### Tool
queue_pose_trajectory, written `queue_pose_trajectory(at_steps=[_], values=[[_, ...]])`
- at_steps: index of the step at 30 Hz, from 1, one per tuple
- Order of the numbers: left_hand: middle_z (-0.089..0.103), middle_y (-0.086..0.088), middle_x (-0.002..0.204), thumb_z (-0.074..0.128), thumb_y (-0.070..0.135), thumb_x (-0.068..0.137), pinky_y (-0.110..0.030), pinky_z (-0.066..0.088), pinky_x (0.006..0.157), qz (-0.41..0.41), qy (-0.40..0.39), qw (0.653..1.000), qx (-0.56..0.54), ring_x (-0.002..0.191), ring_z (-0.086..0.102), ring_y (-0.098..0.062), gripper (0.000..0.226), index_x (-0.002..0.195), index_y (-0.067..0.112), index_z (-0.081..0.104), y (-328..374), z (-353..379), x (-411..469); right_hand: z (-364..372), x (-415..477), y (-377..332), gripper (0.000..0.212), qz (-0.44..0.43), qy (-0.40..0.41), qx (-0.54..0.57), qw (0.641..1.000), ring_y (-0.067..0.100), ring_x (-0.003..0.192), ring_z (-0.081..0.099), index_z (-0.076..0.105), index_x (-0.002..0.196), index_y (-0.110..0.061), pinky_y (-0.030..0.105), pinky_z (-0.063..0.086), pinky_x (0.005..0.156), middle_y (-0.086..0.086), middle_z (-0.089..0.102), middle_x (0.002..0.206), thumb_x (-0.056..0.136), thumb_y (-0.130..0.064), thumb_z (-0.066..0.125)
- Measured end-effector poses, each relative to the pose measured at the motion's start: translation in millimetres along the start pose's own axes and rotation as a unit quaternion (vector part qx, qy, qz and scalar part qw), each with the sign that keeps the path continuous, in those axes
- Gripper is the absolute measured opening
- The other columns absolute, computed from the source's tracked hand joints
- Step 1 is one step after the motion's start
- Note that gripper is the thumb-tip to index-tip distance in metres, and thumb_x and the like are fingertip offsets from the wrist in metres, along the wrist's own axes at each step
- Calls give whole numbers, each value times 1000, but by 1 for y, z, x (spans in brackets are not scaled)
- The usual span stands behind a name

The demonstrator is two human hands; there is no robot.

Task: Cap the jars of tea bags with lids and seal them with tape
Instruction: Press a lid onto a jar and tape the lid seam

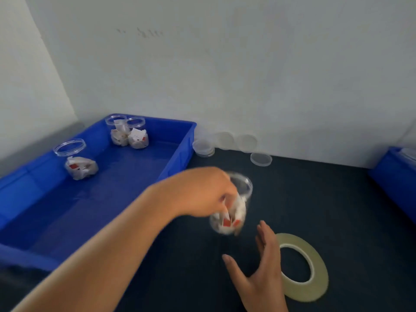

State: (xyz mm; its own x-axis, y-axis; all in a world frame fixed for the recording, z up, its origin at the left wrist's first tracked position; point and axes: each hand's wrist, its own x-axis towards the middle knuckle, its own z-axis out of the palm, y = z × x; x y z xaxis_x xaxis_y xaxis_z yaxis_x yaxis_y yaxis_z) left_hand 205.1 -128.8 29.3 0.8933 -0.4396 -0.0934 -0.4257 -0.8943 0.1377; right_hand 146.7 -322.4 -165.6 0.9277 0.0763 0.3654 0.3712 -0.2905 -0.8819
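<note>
- The left hand (pixel 202 192) curls its fingers round the upper wall of a clear plastic jar of red-and-white tea bags (pixel 234 212). It holds the jar tilted and blurred over the dark tabletop (pixel 337 210), at about four o'clock from the blue plastic crate (pixel 180 149). I judge the jar is being brought to the working spot for capping.
- The right hand (pixel 258 266) holds nothing. Its fingers are straight and spread and its palm faces the jar from the jar's five o'clock, likely to receive or steady it.
- A flat roll of clear yellowish tape (pixel 320 275) lies just beside the right hand at its three o'clock, handy for sealing.
- Clear round lids (pixel 261 159) sit by the white wall (pixel 270 75) at the jar's twelve o'clock: a small stack, two leaning, one flat.
- Three uncapped jars (pixel 78 161) stand inside the crate, two at its far corner and one by its left wall, so most of the task remains.
</note>
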Motion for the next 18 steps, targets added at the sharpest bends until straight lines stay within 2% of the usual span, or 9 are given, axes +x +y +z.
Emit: queue_pose_trajectory(at_steps=[3,6,8,11,13,15,17,18], values=[[51,16,95,66,33,99,-32,45,75,25,-3,1000,-13,99,57,-9,9,100,38,74,22,33,-6,-1,1,-3,122,35,-9,13,999,2,148,41,26,163,-26,31,38,122,-13,42,161,67,-31,101],[50,18,98,62,34,103,-27,39,77,61,12,998,-12,104,49,-2,15,112,36,73,32,58,-10,-1,4,0,109,26,6,21,999,4,133,57,36,157,-30,27,52,107,-25,54,141,70,-25,100],[55,20,108,63,42,103,-26,41,85,89,22,995,-34,109,46,1,22,123,39,71,32,66,-13,0,4,1,98,7,40,-10,999,7,127,58,45,149,-25,34,54,102,-23,53,134,69,-21,101],[63,25,122,62,56,100,-23,48,100,111,91,971,-190,124,55,1,30,127,44,68,28,60,-10,-1,3,1,98,-31,67,-24,997,12,127,56,48,146,-12,35,51,102,-9,51,138,63,-11,103],[70,25,120,60,52,101,-20,52,97,65,198,924,-322,120,64,-1,20,117,46,71,17,54,7,0,2,4,103,-42,70,-25,996,18,127,57,48,145,-5,34,49,105,0,52,139,59,-7,103],[74,26,112,60,49,101,-20,54,87,-42,252,882,-397,109,68,5,15,109,49,73,-1,53,42,0,-1,2,105,-16,57,-7,998,15,129,58,46,147,-13,27,48,107,-5,53,140,59,-7,103],[75,26,108,61,43,103,-27,57,83,-120,231,893,-366,100,69,6,14,109,47,73,-21,66,86,-5,-3,-3,105,4,49,15,999,6,129,59,44,147,-26,20,48,105,-23,54,138,61,-10,102],[74,24,112,62,39,104,-31,59,87,-139,208,908,-335,100,68,4,16,115,44,73,-30,77,108,-5,-3,-5,103,6,48,13,999,5,129,60,45,146,-27,21,50,103,-27,54,137,62,-12,101]])
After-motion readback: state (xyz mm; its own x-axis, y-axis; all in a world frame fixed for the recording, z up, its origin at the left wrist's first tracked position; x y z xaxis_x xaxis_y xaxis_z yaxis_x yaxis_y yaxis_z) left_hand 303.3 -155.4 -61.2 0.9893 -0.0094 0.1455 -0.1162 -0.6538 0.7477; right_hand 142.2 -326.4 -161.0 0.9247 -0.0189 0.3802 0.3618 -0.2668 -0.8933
